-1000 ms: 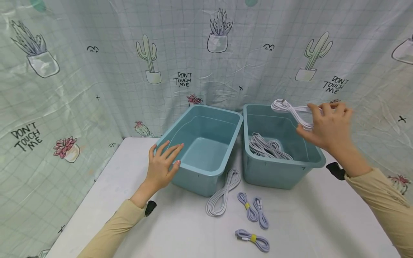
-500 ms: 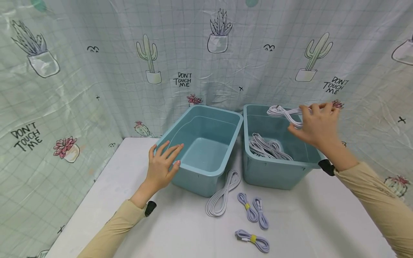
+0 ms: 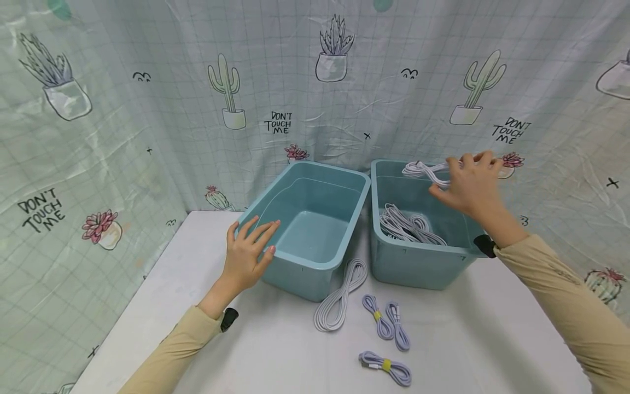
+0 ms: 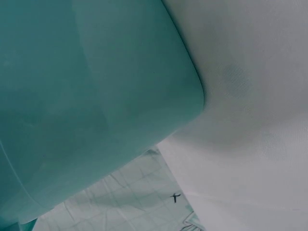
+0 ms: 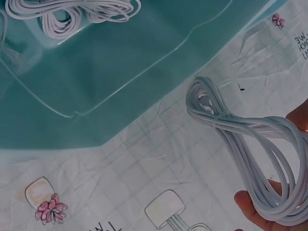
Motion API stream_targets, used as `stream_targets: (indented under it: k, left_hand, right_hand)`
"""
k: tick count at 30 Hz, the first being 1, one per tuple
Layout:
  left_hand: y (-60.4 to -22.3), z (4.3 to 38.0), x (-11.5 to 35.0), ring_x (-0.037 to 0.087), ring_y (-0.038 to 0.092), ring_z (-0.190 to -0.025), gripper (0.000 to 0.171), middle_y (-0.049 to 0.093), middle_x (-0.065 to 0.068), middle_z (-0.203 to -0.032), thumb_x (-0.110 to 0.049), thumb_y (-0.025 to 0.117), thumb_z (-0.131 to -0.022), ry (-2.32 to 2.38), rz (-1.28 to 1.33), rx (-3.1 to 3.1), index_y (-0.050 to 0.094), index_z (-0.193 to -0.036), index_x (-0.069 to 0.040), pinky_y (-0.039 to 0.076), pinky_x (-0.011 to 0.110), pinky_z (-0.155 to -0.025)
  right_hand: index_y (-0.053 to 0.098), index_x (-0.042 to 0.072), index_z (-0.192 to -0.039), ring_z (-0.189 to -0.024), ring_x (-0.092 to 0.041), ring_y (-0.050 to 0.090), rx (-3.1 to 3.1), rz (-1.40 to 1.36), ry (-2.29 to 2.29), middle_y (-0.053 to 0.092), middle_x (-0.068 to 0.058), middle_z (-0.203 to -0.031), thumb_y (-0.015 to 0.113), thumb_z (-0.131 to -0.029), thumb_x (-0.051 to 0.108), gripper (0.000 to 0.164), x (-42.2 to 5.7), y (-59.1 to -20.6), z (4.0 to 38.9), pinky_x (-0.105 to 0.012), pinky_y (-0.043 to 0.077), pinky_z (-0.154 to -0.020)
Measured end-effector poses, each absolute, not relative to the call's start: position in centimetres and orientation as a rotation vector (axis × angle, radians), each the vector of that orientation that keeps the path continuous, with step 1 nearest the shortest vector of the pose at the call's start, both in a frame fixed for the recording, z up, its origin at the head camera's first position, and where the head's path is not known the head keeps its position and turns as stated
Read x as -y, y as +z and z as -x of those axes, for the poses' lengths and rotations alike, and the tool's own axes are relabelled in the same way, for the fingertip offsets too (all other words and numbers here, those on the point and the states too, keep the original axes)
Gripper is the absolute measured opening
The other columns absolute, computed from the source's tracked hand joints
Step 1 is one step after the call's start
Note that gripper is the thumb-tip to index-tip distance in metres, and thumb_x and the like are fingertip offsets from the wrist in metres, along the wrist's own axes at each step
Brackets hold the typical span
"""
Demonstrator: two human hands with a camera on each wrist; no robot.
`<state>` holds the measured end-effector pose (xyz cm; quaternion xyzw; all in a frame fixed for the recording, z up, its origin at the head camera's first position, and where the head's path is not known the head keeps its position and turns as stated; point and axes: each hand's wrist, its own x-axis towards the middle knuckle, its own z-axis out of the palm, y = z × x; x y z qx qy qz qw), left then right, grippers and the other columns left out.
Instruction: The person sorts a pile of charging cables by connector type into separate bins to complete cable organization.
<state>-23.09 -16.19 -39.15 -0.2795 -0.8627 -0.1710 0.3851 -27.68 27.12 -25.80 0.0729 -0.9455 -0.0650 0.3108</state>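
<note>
Left hand [image 3: 248, 257]: loosely spread fingers are lying over the near-left rim of the left bin [image 3: 295, 275], gripping nothing; I'm not managing to tell whether they're touching.
Tabletop [image 3: 275, 345]: I'm seeing its left edge slanting past, with white surface stretching before both bins.
Bin gap: a slim opening is separating the left bin from the right bin [image 3: 410, 268], widening frontwards.
Looped white cable [image 3: 346, 286]: lying just beside the left bin's near-right corner.
Lavender cable pair [image 3: 378, 317]: lying in front of the right bin, a single lavender cable [image 3: 388, 365] sitting nearer.
Bundled white cables [image 3: 406, 225]: resting inside the right bin, towards its left wall.
Right hand [image 3: 472, 186]: thumb and fingers are pinching a white cable coil [image 5: 231, 124], holding it raised near the right bin's far rim.
</note>
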Motion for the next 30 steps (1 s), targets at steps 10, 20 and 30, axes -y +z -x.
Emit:
stream_targets:
  k: [10, 20, 30]
  left_hand:
    - [-39.4, 23.1, 16.1, 0.036, 0.042, -0.119, 0.056, 0.06, 0.005, -0.116, -0.049, 0.017, -0.094, -0.432, 0.717, 2.188, 0.048, -0.13, -0.02, 0.017, 0.063, -0.096]
    - [-39.4, 23.1, 16.1, 0.036, 0.042, -0.12, 0.057, 0.059, 0.006, -0.117, -0.05, 0.016, -0.094, -0.441, 0.713, 2.196, 0.048, -0.13, -0.019, 0.016, 0.063, -0.096]
    - [-39.1, 23.1, 16.2, 0.035, 0.042, -0.119, 0.058, 0.059, 0.006, -0.117, -0.051, 0.015, -0.093, -0.431, 0.712, 2.204, 0.048, -0.13, -0.02, 0.016, 0.062, -0.097]
  right_hand:
    - [0.054, -0.007, -0.101, -0.102, -0.059, 0.034, 2.523, -0.134, -0.192, 0.051, -0.035, -0.102, 0.059, -0.072, 0.045, 0.06, -26.9, -26.3, 28.9, -0.065, 0.026, -0.076]
    - [0.05, -0.004, -0.112, -0.103, -0.055, 0.03, 2.586, -0.088, -0.174, 0.042, -0.028, -0.107, 0.047, -0.083, 0.045, 0.058, -26.3, -26.3, 29.3, -0.064, 0.022, -0.079]
    - [0.052, 0.0, -0.114, -0.102, -0.052, 0.032, 2.507, -0.175, -0.117, 0.043, -0.025, -0.105, 0.048, -0.083, 0.042, 0.052, -26.2, -25.8, 28.3, -0.061, 0.022, -0.078]
